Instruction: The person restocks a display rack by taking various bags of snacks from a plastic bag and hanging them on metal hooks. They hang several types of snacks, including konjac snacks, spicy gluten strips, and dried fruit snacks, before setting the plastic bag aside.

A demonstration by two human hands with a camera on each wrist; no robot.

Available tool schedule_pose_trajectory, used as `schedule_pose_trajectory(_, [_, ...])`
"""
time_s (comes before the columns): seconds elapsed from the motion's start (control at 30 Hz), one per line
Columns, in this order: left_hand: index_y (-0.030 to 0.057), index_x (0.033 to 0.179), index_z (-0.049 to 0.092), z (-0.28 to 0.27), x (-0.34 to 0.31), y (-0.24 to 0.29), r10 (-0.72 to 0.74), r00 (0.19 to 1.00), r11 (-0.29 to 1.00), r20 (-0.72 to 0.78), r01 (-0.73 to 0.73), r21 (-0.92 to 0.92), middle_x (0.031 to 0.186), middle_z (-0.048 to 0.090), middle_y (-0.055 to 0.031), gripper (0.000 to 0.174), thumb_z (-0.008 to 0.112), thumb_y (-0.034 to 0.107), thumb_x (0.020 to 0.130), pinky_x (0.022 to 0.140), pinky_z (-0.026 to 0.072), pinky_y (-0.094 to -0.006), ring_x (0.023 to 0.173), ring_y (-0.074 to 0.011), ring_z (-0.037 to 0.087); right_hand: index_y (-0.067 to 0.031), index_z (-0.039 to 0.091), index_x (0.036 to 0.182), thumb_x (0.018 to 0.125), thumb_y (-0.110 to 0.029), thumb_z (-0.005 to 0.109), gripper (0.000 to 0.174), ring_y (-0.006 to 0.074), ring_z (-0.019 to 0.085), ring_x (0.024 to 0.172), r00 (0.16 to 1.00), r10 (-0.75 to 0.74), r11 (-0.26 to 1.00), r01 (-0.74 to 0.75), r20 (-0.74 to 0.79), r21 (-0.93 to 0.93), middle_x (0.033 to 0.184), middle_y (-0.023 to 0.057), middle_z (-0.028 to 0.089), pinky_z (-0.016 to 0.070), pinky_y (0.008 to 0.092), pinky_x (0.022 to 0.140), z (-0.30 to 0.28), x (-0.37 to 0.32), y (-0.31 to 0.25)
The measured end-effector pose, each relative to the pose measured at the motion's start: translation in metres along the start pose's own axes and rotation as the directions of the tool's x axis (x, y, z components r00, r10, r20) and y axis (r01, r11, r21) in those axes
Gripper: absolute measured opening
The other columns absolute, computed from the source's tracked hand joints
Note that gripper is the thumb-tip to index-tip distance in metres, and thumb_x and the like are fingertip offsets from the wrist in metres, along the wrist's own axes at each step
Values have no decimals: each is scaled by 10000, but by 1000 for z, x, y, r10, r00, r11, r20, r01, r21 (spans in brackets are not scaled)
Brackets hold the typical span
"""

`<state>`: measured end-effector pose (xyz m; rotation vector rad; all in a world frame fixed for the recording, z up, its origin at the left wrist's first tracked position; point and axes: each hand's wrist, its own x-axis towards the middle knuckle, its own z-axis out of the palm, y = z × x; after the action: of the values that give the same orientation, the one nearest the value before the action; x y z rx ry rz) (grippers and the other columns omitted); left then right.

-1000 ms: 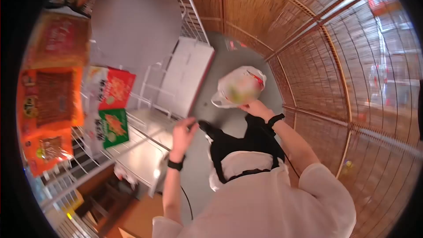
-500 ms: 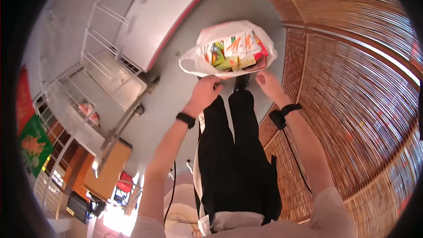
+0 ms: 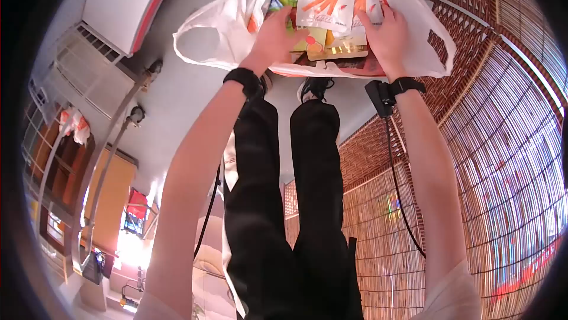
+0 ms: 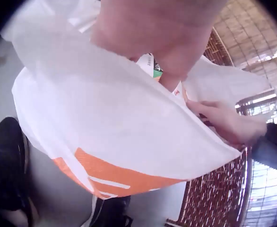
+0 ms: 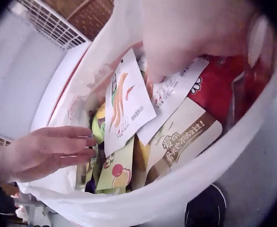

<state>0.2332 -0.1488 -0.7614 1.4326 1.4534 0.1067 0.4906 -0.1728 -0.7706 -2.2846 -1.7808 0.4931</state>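
A white plastic bag (image 3: 219,30) on the floor gapes wide, filled with several snack packets. White packets with orange sticks (image 3: 325,5) lie on top, near a gold packet (image 3: 337,47). My left hand (image 3: 277,39) is inside the bag's left part, fingers extended beside the packets. On the right, my right hand (image 3: 387,34) reaches in with its fingertips at a white packet (image 5: 171,97); whether it pinches that packet is unclear. In the right wrist view a red packet (image 5: 219,85) and a cream packet (image 5: 186,137) lie near that hand. Orange print (image 4: 124,177) marks the bag's outside.
At the upper left stands a white panel with a red edge (image 3: 155,9), beside white wire racks (image 3: 89,77). A woven reed screen (image 3: 378,213) runs along the right. My black shoes (image 3: 316,88) are just behind the bag. A cable (image 3: 405,213) hangs from the right wrist.
The view has tilted down and come closer to the bag. Both hands have moved forward from outside its near rim into the opening, over the packets.
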Motion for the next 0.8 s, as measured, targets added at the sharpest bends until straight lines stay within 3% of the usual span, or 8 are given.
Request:
schedule_pose_trajectory(0.17, [-69, 1377, 409, 9, 24, 12, -88, 994, 996, 59, 89, -7, 1081, 659, -196, 870, 743, 450, 764, 868, 505, -353, 1007, -282, 649, 31, 631, 1082, 808, -494, 692, 595, 390, 563, 1044, 996, -31, 999, 35, 82, -41, 1091, 217, 616, 443, 457, 913, 0, 14, -9])
schedule_pose_trajectory(0.23, [-77, 1380, 405, 4, 31, 23, -266, 958, 933, 109, 284, -223, 1045, 667, -173, 939, 756, 508, 735, 807, 522, -327, 949, -218, 659, 20, 638, 1021, 810, -483, 690, 548, 393, 574, 1009, 989, -108, 991, 115, 97, -66, 1053, 204, 626, 451, 472, 881, -1, 17, -15])
schedule_pose_trajectory(0.3, [-75, 1386, 403, 10, 40, 11, -234, 972, 944, 33, 235, -233, 1007, 666, -148, 980, 755, 552, 720, 771, 523, -305, 910, -173, 654, 23, 639, 924, 833, -486, 667, 518, 384, 626, 864, 977, 51, 925, -124, 206, 359, 882, 176, 664, 485, 452, 788, -1, 19, -27])
schedule_pose_trajectory(0.43, [-66, 1350, 455, 13, 53, 2, -219, 975, 967, -37, 212, -139, 963, 667, -114, 945, 738, 579, 719, 760, 518, -329, 859, -199, 659, 31, 669, 788, 864, -599, 558, 644, 338, 669, 757, 851, 260, 780, -464, 457, 420, 739, 194, 674, 497, 395, 736, -4, 34, -34])
schedule_pose_trajectory(0.5, [-54, 1268, 533, 12, 54, 0, -223, 971, 947, 83, 236, -216, 939, 673, -111, 857, 740, 571, 720, 755, 518, -336, 825, -205, 662, 32, 697, 812, 856, -651, 516, 708, 319, 676, 779, 847, 331, 771, -497, 417, 399, 749, 199, 676, 498, 375, 744, 0, 40, -38])
schedule_pose_trajectory(0.57, [-46, 1220, 561, 14, 54, 5, -233, 970, 952, 66, 241, -190, 920, 676, -109, 808, 737, 566, 723, 749, 520, -333, 804, -206, 663, 44, 704, 840, 825, -606, 607, 658, 280, 679, 777, 780, 372, 714, -587, 503, 382, 748, 163, 688, 498, 346, 743, -3, 48, -42])
schedule_pose_trajectory(0.73, [-28, 1129, 600, 15, 56, 27, -319, 947, 936, 31, 320, -149, 868, 680, -95, 692, 760, 510, 724, 727, 523, -315, 744, -198, 662, 46, 695, 844, 756, -459, 754, 517, 173, 670, 777, 810, 243, 676, -536, 533, 506, 769, 100, 701, 501, 307, 704, -7, 47, -59])
schedule_pose_trajectory(0.8, [-30, 1123, 591, 17, 56, 25, -364, 922, 866, 130, 387, -315, 907, 657, -45, 563, 793, 351, 761, 669, 501, -281, 775, -115, 621, 44, 694, 887, 730, -400, 795, 482, 143, 665, 781, 812, 211, 636, -537, 544, 554, 809, 86, 709, 503, 295, 694, 3, 42, -52])
